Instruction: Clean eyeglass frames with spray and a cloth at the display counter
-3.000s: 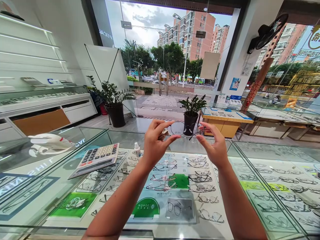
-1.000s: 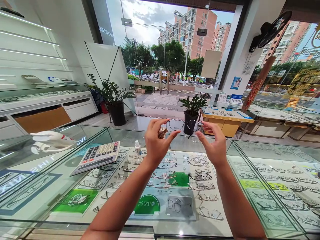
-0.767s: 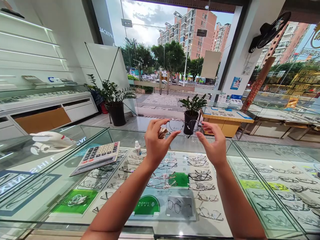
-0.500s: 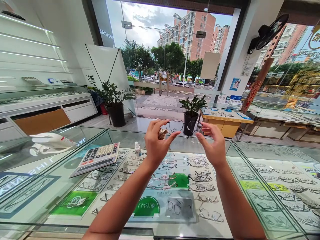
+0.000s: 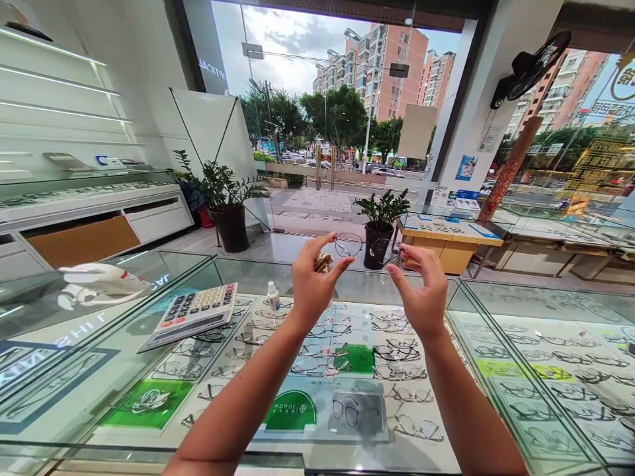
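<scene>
A pair of thin round-rimmed eyeglasses [image 5: 348, 245] is held up in front of me, above the far edge of the glass showcase. My left hand [image 5: 313, 281] pinches it at the left side, thumb below the rim and fingers above. A crumpled beige-brown cloth [image 5: 324, 262] is tucked in that same palm. On the other side, my right hand [image 5: 423, 291] grips the eyeglasses by the right end between thumb and fingers. The right lens is hard to see against the dark plant pot behind it.
Under my arms, the glass showcase [image 5: 238, 456] displays rows of eyeglass frames. On its top are a large calculator [image 5: 196, 314], a small white bottle [image 5: 273, 296] and a white object [image 5: 102, 283] at left. Potted plants [image 5: 231, 225] stand beyond, before the glass front.
My left hand and the left side of the eyeglasses have shifted slightly up and to the right. The right hand has barely moved, and both still hold the eyeglasses.
</scene>
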Tool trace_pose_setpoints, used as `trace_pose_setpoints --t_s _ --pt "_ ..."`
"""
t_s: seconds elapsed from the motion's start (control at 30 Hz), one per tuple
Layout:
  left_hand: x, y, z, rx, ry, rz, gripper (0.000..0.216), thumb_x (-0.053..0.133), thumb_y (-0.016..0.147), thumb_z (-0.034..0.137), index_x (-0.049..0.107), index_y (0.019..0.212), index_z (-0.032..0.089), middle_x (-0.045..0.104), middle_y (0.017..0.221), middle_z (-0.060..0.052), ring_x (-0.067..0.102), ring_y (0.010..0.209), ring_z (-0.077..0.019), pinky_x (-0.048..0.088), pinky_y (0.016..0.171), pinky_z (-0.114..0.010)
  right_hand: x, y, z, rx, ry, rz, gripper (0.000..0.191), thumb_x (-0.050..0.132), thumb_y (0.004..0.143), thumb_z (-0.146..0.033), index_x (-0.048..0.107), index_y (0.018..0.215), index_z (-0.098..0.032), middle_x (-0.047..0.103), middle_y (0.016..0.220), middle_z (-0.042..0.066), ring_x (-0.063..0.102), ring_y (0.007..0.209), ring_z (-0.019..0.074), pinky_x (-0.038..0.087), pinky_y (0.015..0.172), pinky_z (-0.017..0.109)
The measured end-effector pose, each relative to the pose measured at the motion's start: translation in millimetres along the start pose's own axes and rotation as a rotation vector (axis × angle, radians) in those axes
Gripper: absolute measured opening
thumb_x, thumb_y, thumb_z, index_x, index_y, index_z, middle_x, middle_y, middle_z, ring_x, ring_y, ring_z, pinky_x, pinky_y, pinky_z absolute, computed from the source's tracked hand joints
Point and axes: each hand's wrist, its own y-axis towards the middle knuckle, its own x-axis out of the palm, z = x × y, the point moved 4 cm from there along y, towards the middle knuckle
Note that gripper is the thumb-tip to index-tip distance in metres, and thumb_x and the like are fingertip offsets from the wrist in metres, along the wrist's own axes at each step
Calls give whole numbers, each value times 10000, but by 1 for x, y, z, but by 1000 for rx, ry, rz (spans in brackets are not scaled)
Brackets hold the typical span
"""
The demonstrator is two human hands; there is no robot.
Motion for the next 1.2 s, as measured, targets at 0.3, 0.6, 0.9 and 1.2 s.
trace_pose_setpoints --t_s 0.3,0.6,0.9,1.2 --pt "2 -9 0 -1 3 53 611 886 857 519 733 1387 255 810 1257 -129 570 595 -100 484 560 -273 1 -1 -1 -39 40 68 373 791 973 -345 724 1336 -290 710 1226 95 704 1094 265 681 890 477" --pt "3 -19 -2 153 120 213 622 870 881 496 701 1432 261 836 1153 -111 454 560 -88 465 554 -269 6 -1 9 18 181 75 351 753 991 -375 735 1327 -275 696 1276 112 710 1175 266 694 935 479" --pt "9 -22 10 170 88 131 582 880 883 457 720 1405 255 800 1297 -136 729 848 -185 632 807 -361 9 -6 37 335 327 194 318 766 964 -497 805 1070 -199 751 1105 106 737 1012 239 631 880 403" --pt "23 -24 -8 -123 -155 29 650 884 877 476 700 1455 243 767 1384 -175 572 602 -77 469 531 -246 5 -7 25 289 282 259 271 789 947 -469 801 1003 -204 719 1036 83 710 961 222 605 831 370"
